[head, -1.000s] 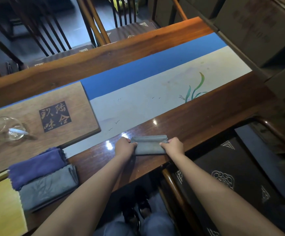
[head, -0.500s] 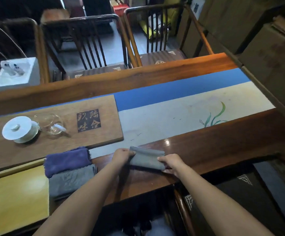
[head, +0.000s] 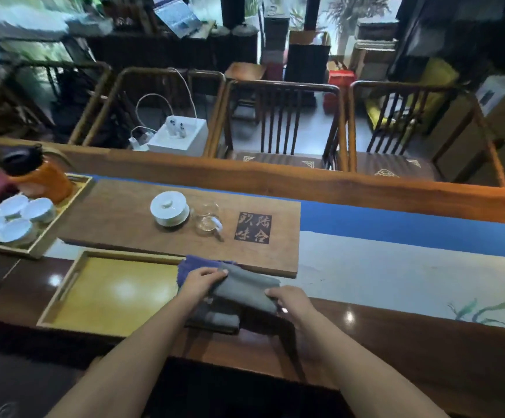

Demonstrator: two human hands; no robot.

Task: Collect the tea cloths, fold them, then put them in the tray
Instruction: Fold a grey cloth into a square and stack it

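Note:
A folded grey tea cloth (head: 246, 289) is held at both ends, my left hand (head: 200, 281) on its left end and my right hand (head: 290, 301) on its right end. It hangs just above two other folded cloths: a purple one (head: 192, 265) at the back and a grey one (head: 221, 319) at the front, both partly hidden under it. The yellow wooden tray (head: 106, 294) lies directly left of these cloths, with nothing inside it.
A wooden tea board (head: 124, 224) carries a white lidded cup (head: 169, 208) and a glass pitcher (head: 206, 220). At far left a second tray (head: 64, 212) holds several white cups and an orange flask (head: 38, 176). Chairs line the table's far side.
Both hands lifted the grey cloth off the table edge and carried it left, over the purple and grey cloths beside the tray. The head camera has tilted up and turned left.

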